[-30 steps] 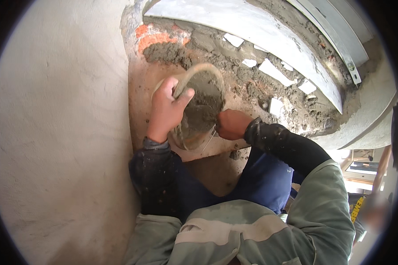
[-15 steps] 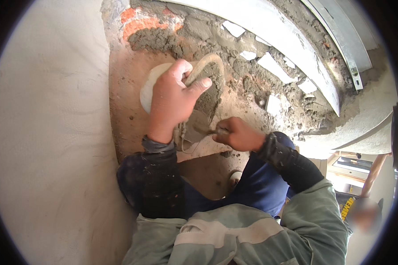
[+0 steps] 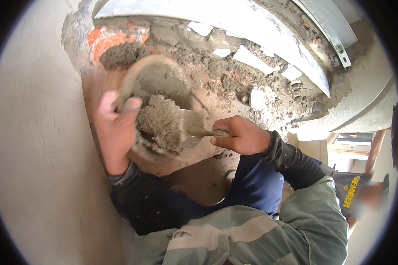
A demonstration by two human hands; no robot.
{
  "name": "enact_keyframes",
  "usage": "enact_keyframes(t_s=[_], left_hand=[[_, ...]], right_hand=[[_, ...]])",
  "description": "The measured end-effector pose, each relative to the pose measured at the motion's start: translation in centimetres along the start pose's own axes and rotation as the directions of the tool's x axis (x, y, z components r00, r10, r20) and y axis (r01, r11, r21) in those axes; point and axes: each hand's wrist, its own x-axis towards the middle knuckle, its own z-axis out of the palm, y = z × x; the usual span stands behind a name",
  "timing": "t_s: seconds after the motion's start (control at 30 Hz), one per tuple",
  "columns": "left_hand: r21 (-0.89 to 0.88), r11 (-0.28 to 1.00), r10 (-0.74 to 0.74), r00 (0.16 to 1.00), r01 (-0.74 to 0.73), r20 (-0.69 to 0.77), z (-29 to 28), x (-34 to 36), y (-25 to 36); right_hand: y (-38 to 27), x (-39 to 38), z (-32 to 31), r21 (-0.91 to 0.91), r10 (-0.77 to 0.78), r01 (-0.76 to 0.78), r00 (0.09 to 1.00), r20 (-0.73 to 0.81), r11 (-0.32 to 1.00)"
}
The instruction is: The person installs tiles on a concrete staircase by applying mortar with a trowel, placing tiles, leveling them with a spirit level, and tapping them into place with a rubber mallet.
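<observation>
My right hand point(image 3: 244, 135) is closed round the handle of a trowel point(image 3: 193, 129), whose metal blade reaches left over a round bucket. A heap of wet grey mortar point(image 3: 160, 118) lies against and over the blade's far part. The bucket point(image 3: 181, 73) is tilted with its mouth toward me, its rim and inner wall smeared with mortar and partly blurred. On its left side my left hand point(image 3: 116, 134) grips the rim, thumb toward the inside; its other fingers are partly hidden and smeared by motion.
Ahead lies a rough mortar bed with white tile pieces point(image 3: 252, 61) and exposed orange brick point(image 3: 115, 43). A long white board point(image 3: 269, 37) and a metal level point(image 3: 329, 33) curve beyond it. A plastered wall point(image 3: 40, 145) rises at left; another person point(image 3: 353, 190) is at right.
The bucket has tipped from its side so its mouth faces me, moving left with my left hand. Mortar now shows on the trowel blade. My view has shifted right.
</observation>
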Motion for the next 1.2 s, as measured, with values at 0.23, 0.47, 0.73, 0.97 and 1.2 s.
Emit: enact_keyframes(t_s=[0.23, 0.47, 0.73, 0.97, 1.2], left_hand=[[-0.09, 0.995, -0.069, 0.972, 0.05, -0.223, -5.5, -1.0, -1.9], [-0.103, 0.991, -0.111, 0.957, 0.086, -0.269, -4.5, 0.1, -1.0], [-0.148, 0.981, -0.166, 0.947, 0.129, -0.274, -4.6, -0.2, -1.5], [-0.146, 0.982, -0.158, 0.952, 0.122, -0.262, -5.0, 0.2, -2.6], [-0.192, 0.969, -0.21, 0.933, 0.158, -0.293, -5.0, 0.1, -1.9]], right_hand=[[0.6, -5.4, -5.3, -0.075, -0.103, 0.106, 0.994, 0.046, 0.992], [9.8, -3.6, -12.8, 0.456, -0.023, -0.197, 0.901, 0.433, 0.868], [16.7, -2.8, -13.1, -0.029, 0.145, -0.151, 0.978, -0.149, 0.988], [21.3, 0.5, -3.6, -0.465, -0.147, -0.293, 0.696, -0.702, 0.836], [24.5, 2.7, -6.0, -0.359, -0.058, -0.512, 0.512, -0.857, 0.78]])
